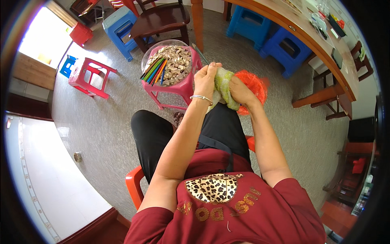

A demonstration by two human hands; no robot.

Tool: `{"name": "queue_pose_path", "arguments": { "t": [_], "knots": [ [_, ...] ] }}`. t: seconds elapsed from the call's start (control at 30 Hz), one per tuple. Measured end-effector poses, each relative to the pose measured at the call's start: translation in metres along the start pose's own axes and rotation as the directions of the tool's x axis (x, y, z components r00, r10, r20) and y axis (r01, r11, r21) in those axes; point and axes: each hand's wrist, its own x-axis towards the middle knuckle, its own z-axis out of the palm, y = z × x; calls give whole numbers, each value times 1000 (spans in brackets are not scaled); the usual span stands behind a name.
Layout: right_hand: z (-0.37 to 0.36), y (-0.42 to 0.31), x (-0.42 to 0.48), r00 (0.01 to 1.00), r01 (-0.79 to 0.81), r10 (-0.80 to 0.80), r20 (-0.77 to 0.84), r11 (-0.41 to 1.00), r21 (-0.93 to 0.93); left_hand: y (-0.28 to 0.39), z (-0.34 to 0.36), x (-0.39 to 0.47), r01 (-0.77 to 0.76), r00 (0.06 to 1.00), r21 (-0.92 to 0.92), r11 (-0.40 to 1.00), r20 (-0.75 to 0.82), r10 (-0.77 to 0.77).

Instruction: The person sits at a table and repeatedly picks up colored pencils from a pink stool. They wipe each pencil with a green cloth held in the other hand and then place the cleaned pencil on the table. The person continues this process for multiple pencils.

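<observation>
Between my hands is a green and white cloth (225, 84). My left hand (206, 78) grips its left side, with a dark pencil-like stick (199, 54) reaching up and left from the fingertips. On the other side, my right hand (242, 91) is closed on the cloth, its fingers partly hidden by the fabric. A red plastic bag (254, 87) lies just beyond the right hand. To the left, a clear round container (146, 58) full of pale shells or seeds (176, 62) stands on a pink plastic stool (179, 90). Several coloured pencils (154, 71) rest across its contents.
A dark wooden chair (161, 18) and a blue stool (122, 26) stand behind the container. The wooden table (326, 39) curves along the upper right, with blue stools (285, 47) under it. Another pink stool (91, 77) is at the left.
</observation>
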Motion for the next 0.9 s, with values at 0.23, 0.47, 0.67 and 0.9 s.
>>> {"name": "queue_pose_path", "arguments": {
  "t": [0.23, 0.47, 0.67, 0.9],
  "knots": [
    [-18, 7, -3, 999, -53, 53, -2, 998, -36, 46, -29, 18, -188, 957, -210, 960, -260, 130],
    [-9, -22, -4, 966, 77, -2, -259, 957, 280, 3, -34, 9, -216, 963, 677, 704, 27, 269],
    [6, -2, 2, 961, 43, 35, -275, 962, 270, -16, 14, -26, -315, 946, 890, 329, 266, 185],
    [7, -2, 12, 875, 124, 84, -476, 912, 390, 2, 24, -23, -379, 924, 915, 136, 366, 109]
  ]
}}
